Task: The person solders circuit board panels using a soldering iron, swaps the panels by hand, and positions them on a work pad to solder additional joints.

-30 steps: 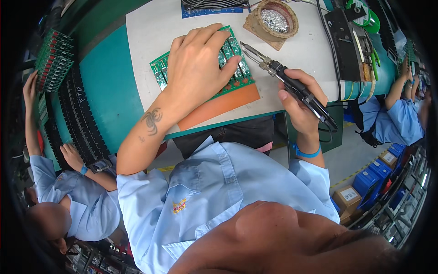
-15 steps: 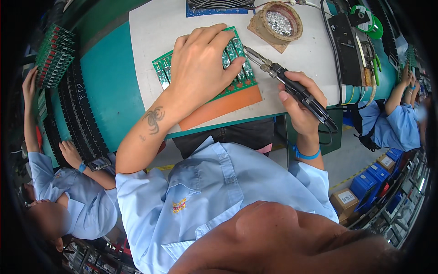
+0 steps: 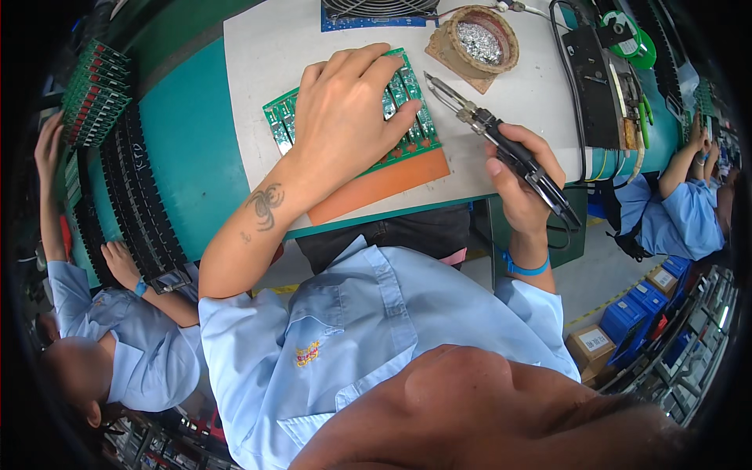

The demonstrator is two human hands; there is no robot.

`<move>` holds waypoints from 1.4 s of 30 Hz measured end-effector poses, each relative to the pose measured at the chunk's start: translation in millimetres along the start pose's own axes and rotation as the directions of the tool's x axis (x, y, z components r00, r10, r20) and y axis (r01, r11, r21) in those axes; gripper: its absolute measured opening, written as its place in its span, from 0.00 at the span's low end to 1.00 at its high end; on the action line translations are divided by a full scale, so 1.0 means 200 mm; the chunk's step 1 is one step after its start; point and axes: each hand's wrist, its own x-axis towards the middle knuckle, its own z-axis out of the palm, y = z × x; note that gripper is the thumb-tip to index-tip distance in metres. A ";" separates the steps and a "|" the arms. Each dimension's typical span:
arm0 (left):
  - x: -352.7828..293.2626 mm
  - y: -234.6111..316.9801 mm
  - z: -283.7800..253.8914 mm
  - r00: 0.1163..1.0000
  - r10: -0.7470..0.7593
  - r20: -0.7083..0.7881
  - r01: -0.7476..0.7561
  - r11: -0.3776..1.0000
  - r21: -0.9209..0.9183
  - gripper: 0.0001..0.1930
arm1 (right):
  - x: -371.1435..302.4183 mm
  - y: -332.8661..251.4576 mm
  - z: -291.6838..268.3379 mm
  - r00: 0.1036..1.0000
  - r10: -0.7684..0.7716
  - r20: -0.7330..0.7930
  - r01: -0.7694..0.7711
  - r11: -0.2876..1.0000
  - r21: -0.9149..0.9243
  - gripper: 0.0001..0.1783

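My left hand [image 3: 342,110] lies over a green circuit board panel [image 3: 410,86], fingers curled at its far edge and thumb resting on its face. It grips the panel against the work surface and hides much of it. An orange-brown strip [image 3: 392,183] runs along the panel's near side. Closed around a black soldering iron [image 3: 523,163], my right hand [image 3: 523,176] is to the right of the panel. The iron's slim two-pronged metal end points up and left, apart from the board.
Beyond the iron, a round pot [image 3: 484,41] holds silvery scraps. A black box-shaped unit [image 3: 599,86] and a green solder reel [image 3: 638,45] stand at right. A fan grille [image 3: 380,6] is at the far edge. At left, a co-worker's hand [image 3: 48,145] touches stacked boards [image 3: 95,94].
My right hand has drawn the soldering iron slightly right, and its tip has come away from the panel's right edge. My left hand and the panel have hardly moved.
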 end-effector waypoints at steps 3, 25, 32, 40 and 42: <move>0.00 0.00 0.00 1.000 -0.001 0.001 0.001 1.000 -0.003 0.21 | 0.00 0.00 -0.01 0.991 -0.080 -0.107 0.079 0.997 -0.012 0.25; -0.04 -0.06 -0.05 0.999 0.019 0.040 -0.019 1.000 -0.005 0.22 | 0.02 -0.01 0.03 0.985 -0.093 0.145 0.103 0.993 -0.064 0.23; -0.04 -0.05 -0.06 0.999 -0.017 0.049 0.017 1.000 -0.009 0.22 | 0.04 -0.02 0.04 0.986 -0.069 0.151 0.084 0.992 -0.095 0.23; -0.03 -0.05 -0.06 1.000 -0.008 0.029 0.008 1.000 -0.012 0.22 | 0.04 -0.03 0.04 0.985 -0.092 0.144 0.106 0.990 -0.093 0.23; -0.03 -0.05 -0.06 1.000 -0.008 0.030 0.008 1.000 -0.013 0.22 | 0.03 -0.03 0.04 0.989 -0.103 0.104 0.109 0.992 -0.057 0.24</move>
